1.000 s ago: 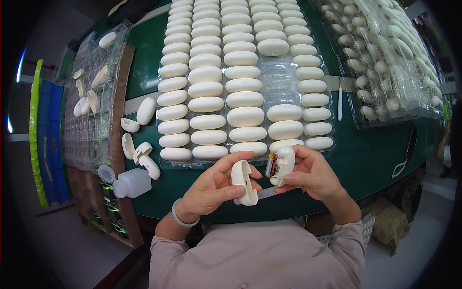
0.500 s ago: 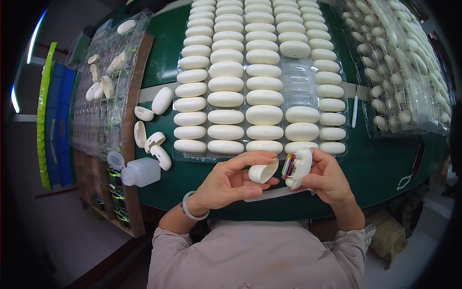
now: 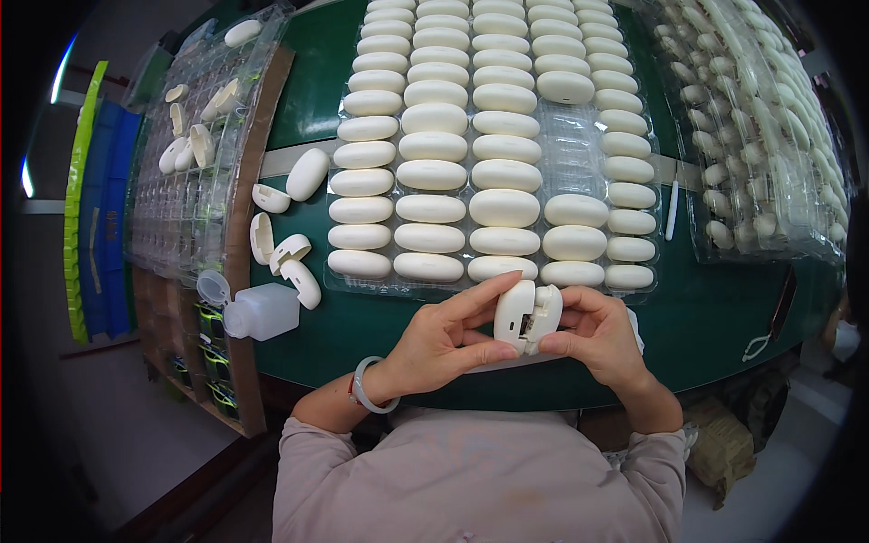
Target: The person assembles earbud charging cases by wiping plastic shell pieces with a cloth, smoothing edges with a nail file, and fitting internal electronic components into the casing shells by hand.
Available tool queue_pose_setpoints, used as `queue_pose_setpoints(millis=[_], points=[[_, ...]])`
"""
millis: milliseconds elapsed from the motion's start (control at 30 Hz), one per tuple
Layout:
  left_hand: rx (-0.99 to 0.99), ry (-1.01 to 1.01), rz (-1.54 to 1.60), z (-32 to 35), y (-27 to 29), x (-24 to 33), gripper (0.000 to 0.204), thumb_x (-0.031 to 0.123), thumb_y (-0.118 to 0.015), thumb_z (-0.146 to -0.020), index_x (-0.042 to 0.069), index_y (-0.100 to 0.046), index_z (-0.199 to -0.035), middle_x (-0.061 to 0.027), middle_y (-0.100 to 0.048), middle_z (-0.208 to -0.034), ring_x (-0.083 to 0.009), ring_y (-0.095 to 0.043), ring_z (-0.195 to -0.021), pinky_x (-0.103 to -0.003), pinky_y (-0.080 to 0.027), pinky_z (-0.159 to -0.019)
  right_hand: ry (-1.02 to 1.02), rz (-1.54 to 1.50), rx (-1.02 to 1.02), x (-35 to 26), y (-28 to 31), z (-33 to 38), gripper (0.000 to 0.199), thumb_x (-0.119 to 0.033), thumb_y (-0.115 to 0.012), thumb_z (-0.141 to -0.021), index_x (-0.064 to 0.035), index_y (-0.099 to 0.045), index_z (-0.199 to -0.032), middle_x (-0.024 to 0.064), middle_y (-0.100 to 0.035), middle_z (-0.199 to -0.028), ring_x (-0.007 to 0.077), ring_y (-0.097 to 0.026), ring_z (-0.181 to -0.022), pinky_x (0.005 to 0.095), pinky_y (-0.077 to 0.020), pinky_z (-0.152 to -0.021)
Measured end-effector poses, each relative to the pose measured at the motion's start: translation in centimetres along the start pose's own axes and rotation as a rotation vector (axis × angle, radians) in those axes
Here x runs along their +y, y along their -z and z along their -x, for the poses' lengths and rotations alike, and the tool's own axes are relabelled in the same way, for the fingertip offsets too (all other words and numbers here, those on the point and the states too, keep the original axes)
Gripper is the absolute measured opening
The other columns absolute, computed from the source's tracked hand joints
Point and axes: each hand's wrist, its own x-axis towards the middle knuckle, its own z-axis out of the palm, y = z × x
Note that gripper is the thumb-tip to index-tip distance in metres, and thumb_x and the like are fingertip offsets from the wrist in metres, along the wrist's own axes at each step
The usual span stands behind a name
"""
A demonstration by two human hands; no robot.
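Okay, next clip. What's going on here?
A person is holding two parts of a cream-coloured case together above a green table. The left hand grips the slotted shell, and the right hand grips the matching body. The parts meet but are not fully closed; an opening shows between them. Beyond the hands, a clear tray carries columns of oval cases, with a gap in one column. Loose shells and a translucent bottle are off to the left.
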Motion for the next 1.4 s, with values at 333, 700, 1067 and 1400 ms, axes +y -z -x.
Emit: queue_pose_setpoints(millis=[333, 700, 1067, 1400], points=[[0.023, -0.015, -0.184, 0.2, 0.2, -0.4, 0.064, -0.001, -0.066, -0.076, 0.0, -0.035, -0.132, -0.0108, -0.04, -0.132, -0.0201, -0.045, -0.116, -0.029, -0.05, -0.085, 0.015, 0.117, -0.01, -0.1, 0.1, 0.2, 0.036, -0.002, -0.068, -0.075, 0.0036, -0.053, -0.108, 0.0097, -0.06, -0.099, 0.0153, -0.06, -0.089, 0.0274, -0.0522, -0.076], [0.057, -0.051, 0.018, -0.2, -0.1, 0.1, 0.064, -0.005, -0.061, -0.078, 0.001, -0.031, -0.133, -0.0117, -0.042, -0.125, -0.0207, -0.046, -0.114, -0.03, -0.051, -0.082, 0.027, 0.053, 0.0, -0.9, 0.7, 0.7, 0.037, -0.002, -0.068, -0.075, 0.0027, -0.053, -0.109, 0.0099, -0.06, -0.097, 0.0151, -0.06, -0.087, 0.0268, -0.0525, -0.073], [0.217, -0.035, -0.342, 0.3, -0.1, -0.3, 0.03, 0.013, -0.07, -0.074, 0.003, -0.056, -0.099, -0.0058, -0.057, -0.076, -0.0152, -0.056, -0.067, -0.023, -0.046, -0.059, 0.011, 0.174, -0.054, -0.3, 0.0, 0.3, 0.036, -0.002, -0.068, -0.075, 0.0024, -0.053, -0.107, 0.0085, -0.059, -0.1, 0.0139, -0.06, -0.088, 0.0267, -0.051, -0.077], [0.24, -0.45, -0.685, -0.1, -0.1, -0.4, 0.021, 0.001, -0.068, -0.07, 0.0, -0.063, -0.091, -0.0127, -0.064, -0.085, -0.0204, -0.062, -0.074, -0.028, -0.049, -0.064, 0.039, 0.273, -0.034, 0.0, -0.3, 0.2, 0.035, -0.002, -0.069, -0.073, 0.0011, -0.055, -0.105, 0.0075, -0.059, -0.098, 0.014, -0.06, -0.089, 0.0269, -0.0509, -0.077]])
